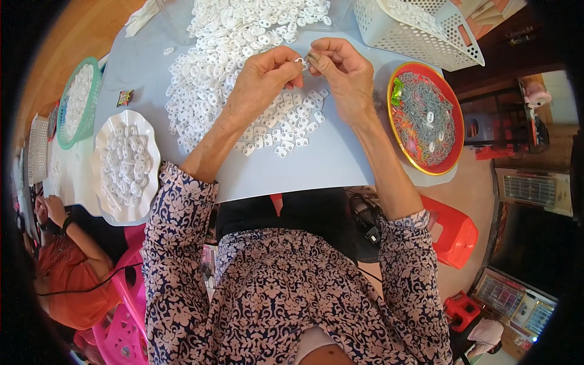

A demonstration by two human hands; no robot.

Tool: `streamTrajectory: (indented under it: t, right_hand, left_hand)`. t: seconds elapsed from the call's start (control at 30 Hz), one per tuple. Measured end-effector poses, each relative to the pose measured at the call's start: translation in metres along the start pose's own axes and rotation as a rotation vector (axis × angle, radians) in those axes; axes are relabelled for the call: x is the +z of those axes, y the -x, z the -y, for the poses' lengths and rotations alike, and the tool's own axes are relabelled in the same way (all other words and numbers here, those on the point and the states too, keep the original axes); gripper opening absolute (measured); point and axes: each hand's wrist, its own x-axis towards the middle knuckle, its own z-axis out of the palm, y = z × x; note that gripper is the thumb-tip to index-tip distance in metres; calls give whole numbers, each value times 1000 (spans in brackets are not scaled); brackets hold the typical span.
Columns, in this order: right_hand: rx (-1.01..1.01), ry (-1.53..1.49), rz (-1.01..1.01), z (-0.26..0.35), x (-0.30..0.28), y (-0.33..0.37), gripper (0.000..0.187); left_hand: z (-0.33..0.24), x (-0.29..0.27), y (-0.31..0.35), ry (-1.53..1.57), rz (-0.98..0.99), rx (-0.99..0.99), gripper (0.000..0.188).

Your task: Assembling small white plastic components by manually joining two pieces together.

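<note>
- Left hand and right hand pinch one white piece, seemingly mid-work!
- Filled dish, perhaps done; huge pile, likely left!

Tan floor, pink plastic chair lower left, small red stool lower right, pale blue table

Before you, the pale bench carries heaped white pieces, a scalloped plate, red tray, perforated basket and small packet.
</note>
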Motion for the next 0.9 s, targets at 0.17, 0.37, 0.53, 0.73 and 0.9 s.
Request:
streamTrajectory:
  t: [0.17,0.37,0.53,0.73,0.9]
  right_hand:
    - [-24,30,9,1,3,2,16]
    - [-57,1,-30,-2,2,1,16]
    - [-37,-5,-17,-1,1,3,16]
    - [-51,-7,-20,0,4,3,16]
    - [-81,22,-14,0,4,4,16]
  left_hand:
    - [-1,0,2,-20,-8,-5,15]
    - [-3,0,3,-14,-28,3,15]
    - [-2,1,1,-16,-14,17,15]
    - [-2,1,2,14,-39,42,15]
    - [-3,3,2,26,-50,32,15]
